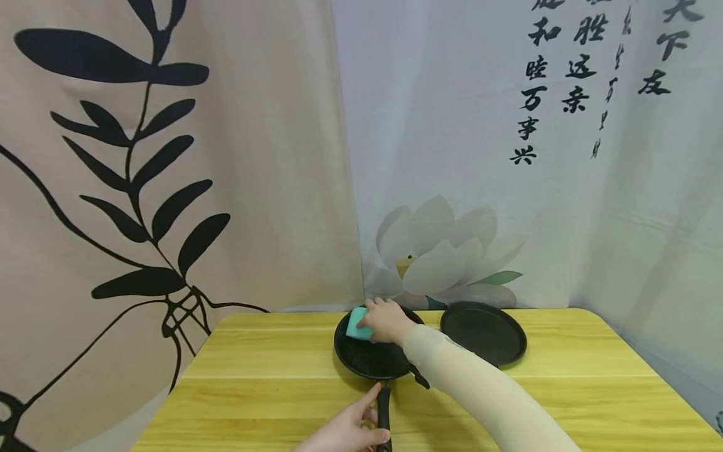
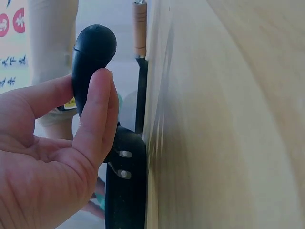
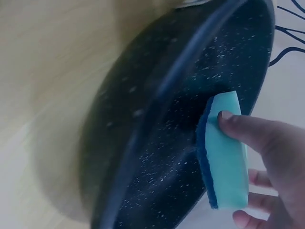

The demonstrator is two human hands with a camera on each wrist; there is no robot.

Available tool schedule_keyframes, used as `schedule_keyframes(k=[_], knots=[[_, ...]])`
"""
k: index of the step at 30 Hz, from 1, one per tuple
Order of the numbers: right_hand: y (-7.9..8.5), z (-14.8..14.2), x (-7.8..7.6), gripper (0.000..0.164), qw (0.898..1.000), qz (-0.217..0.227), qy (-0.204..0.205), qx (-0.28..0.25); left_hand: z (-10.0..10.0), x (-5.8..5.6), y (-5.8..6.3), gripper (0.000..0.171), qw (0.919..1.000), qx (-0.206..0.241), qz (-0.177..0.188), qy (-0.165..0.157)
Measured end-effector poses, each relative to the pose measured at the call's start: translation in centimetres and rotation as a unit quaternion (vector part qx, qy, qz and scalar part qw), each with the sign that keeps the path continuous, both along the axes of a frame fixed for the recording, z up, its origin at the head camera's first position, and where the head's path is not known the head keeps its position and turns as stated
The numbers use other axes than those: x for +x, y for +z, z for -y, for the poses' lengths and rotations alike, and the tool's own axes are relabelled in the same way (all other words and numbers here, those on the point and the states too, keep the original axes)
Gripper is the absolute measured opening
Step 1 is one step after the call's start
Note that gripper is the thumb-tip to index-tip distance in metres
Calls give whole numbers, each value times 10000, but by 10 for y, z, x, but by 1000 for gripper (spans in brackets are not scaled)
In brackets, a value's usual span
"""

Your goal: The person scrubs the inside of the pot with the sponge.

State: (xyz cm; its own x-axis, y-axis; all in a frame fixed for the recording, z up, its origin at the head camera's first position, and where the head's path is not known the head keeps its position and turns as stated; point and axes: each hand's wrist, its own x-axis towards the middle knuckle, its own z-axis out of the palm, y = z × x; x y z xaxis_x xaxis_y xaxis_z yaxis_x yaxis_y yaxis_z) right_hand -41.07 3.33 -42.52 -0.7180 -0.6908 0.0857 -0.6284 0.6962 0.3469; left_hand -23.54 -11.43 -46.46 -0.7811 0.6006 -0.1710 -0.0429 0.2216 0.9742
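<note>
A black speckled frying pan [image 1: 375, 362] sits on the wooden table with its handle [image 1: 383, 411] toward the front edge. My left hand [image 1: 353, 422] grips that handle; in the left wrist view the thumb and fingers [image 2: 97, 114] close round it from both sides. Inside the pan, my right hand [image 1: 390, 321] pinches a turquoise sponge [image 1: 359, 324]. The right wrist view shows the sponge [image 3: 224, 150] with its dark blue scrubbing side against the pan's inner surface [image 3: 162, 167], the thumb pressed on its turquoise face.
A flat round black pan [image 1: 483, 333] lies at the table's back right, partly behind the right forearm. The wooden table [image 1: 254, 376] ends at a printed cloth backdrop [image 1: 282, 157]. A wooden handle [image 2: 139, 31] on a dark shaft shows in the left wrist view.
</note>
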Motion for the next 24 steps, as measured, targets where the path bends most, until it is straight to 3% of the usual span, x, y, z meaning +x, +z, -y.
schedule_keyframes(k=[8, 14, 22, 24], knots=[[-5, -10, -2, 42, 9996, 104, -255, -12, 1, -1, -2, 82, 9998, 44, 210, 43], [-9, -18, -5, 40, 9993, 89, -344, -88, 4, -10, -12, 89, 9994, -173, 250, -167], [-14, -19, -8, 53, 9986, 158, -472, -153, 1, -2, -4, 83, 9996, 0, 273, 17], [-15, -20, -9, 56, 9986, 127, -478, -188, 4, -16, -30, 86, 9990, 193, 398, 7]])
